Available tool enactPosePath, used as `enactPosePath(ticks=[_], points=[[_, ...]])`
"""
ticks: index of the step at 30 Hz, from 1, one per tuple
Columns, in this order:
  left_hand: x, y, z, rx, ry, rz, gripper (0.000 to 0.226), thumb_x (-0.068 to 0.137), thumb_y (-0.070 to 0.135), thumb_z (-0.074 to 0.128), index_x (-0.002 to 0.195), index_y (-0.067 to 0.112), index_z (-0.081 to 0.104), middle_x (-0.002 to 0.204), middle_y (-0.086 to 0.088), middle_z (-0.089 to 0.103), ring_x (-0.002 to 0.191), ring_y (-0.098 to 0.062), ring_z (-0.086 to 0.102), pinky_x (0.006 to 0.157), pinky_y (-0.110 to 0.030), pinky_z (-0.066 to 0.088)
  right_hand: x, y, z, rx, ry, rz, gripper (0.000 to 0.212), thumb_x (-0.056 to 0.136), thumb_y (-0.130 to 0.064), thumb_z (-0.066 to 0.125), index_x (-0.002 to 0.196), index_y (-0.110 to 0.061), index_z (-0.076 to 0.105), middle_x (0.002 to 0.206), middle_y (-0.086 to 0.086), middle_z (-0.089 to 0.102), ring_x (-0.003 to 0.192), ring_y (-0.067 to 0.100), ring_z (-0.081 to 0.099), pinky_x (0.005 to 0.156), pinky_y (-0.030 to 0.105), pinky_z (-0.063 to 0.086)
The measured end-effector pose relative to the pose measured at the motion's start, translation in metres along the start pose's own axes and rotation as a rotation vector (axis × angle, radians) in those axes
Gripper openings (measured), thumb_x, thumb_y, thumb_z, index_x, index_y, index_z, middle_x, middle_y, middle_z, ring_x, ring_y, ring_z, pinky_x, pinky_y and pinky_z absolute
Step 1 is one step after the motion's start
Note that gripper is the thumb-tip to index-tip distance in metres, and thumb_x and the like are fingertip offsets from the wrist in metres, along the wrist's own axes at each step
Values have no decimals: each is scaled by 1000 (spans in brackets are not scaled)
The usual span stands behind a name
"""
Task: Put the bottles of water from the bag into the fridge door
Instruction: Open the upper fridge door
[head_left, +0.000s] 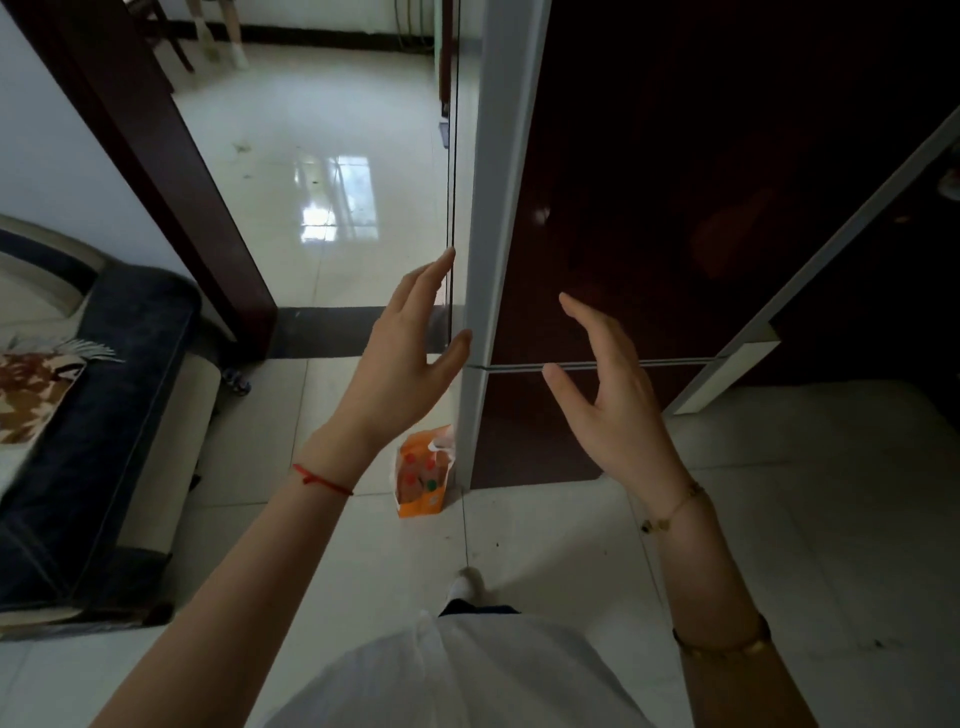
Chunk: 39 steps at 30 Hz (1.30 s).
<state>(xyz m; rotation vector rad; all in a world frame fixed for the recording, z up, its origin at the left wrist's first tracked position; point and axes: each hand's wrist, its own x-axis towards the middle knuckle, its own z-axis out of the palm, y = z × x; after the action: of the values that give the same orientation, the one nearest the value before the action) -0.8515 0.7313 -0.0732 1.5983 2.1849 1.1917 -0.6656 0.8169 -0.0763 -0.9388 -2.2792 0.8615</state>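
Note:
A dark glossy fridge (639, 218) with silver side edges stands in front of me, both its doors closed. An orange bag (423, 475) sits on the floor against the fridge's lower left corner, and coloured bottle caps show through its top. My left hand (410, 353) is raised, fingers spread, by the fridge's left silver edge, the thumb close to it. My right hand (608, 384) is held up before the upper door near the seam between the doors, fingers apart. Neither hand holds anything.
A dark sofa (93, 431) with a patterned cushion lies at the left. A dark wooden door frame (171, 171) opens onto a shiny tiled room behind. My foot (467, 584) is on the pale tile floor, below the bag. Right of the fridge is a dark gap.

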Motion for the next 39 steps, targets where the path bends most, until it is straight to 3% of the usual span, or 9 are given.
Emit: enactPosePath(ticks=[3,7,10,13,19,22,28,34,39], points=[[39,-6,12,-33,53,-10,74,93,19,61,156,16,23,156,-5,37,141,-19,41,112,-23,31,29,7,-6,1,5,-20,60,96,-21,56,150,-23,30,153,-5,32,143,6,27,105,0,21],[86,-15,28,-55,89,-20,80,92,22,62,156,10,16,160,-9,29,147,-22,32,120,-33,28,66,13,-11,-24,9,-35,65,96,-22,56,153,-22,24,160,-3,20,149,13,15,120,28,19],[118,-20,37,-68,94,5,83,93,24,60,157,5,9,162,-11,21,150,-21,23,122,-24,19,90,17,-9,-47,4,-32,68,97,-23,55,155,-24,18,164,-5,10,152,15,4,123,37,13],[142,-21,45,-111,73,8,86,94,24,59,157,4,4,163,-11,19,151,-22,21,118,-18,17,110,20,-3,-41,-3,-30,71,97,-24,54,155,-26,14,164,-7,3,152,16,-3,122,38,8],[170,-25,49,-222,79,-20,81,93,18,60,156,6,11,157,-11,30,144,-23,36,119,-37,33,137,22,6,-47,21,-16,72,97,-24,54,156,-25,12,165,-8,1,152,17,-4,124,43,9],[177,-29,47,-222,112,-11,69,94,19,57,153,9,25,148,-9,41,134,-19,47,113,-28,39,143,22,9,-47,39,-8,73,97,-24,55,156,-25,12,164,-9,2,152,17,-3,124,44,10],[180,-38,46,-198,121,31,61,94,17,57,149,9,32,145,-9,46,127,-15,51,87,9,31,144,14,18,-53,107,3,72,97,-25,54,156,-25,12,164,-8,4,152,17,-2,124,42,10],[183,-44,39,-219,107,75,52,96,19,55,144,9,38,141,-8,51,124,-16,55,88,6,35,136,5,23,-48,175,43,71,97,-27,54,155,-24,14,164,-7,4,152,15,0,124,39,11],[173,-43,35,-245,73,111,43,96,20,56,135,9,43,134,-7,56,115,-10,56,86,3,38,124,2,26,-55,251,65,68,97,-28,53,155,-22,18,164,-4,10,152,16,7,123,47,18]])
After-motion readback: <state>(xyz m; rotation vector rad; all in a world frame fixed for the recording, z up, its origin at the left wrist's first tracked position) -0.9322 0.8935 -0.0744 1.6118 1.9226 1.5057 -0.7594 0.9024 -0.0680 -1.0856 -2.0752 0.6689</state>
